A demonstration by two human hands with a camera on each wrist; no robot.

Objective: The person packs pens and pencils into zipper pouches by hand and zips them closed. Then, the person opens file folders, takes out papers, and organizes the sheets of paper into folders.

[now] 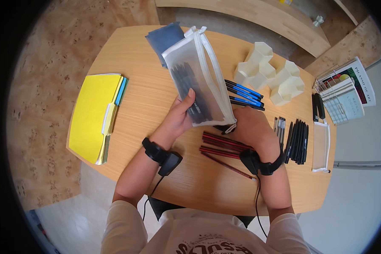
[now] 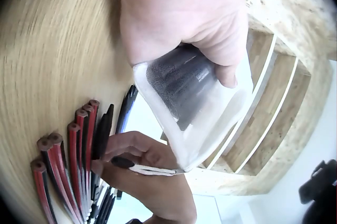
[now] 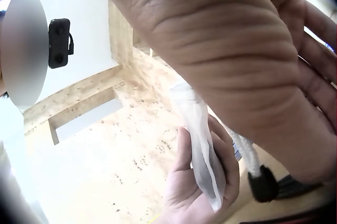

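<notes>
A white-edged mesh pouch (image 1: 207,93) with dark pens inside is tilted above the table, gripped by the left hand (image 1: 180,117), thumb across its front. Close to the pouch's lower corner is the right hand (image 1: 256,131). In the left wrist view, the right hand (image 2: 152,184) pinches a black pen (image 2: 106,129) between thumb and fingers, beside the black-tipped zip pull (image 2: 123,162). The right wrist view shows the zip pull (image 3: 262,184) under the right hand (image 3: 226,61); the fingertips are hidden there.
Red-black pencils (image 1: 220,146), blue pens (image 1: 245,93) and black pens (image 1: 298,142) lie around the right hand. Cream hexagonal holders (image 1: 258,67), a blue-grey pouch (image 1: 163,40) and a wire rack (image 1: 336,114) stand or lie farther back. Yellow folders (image 1: 93,114) are at left, another mesh pouch (image 1: 321,146) at right.
</notes>
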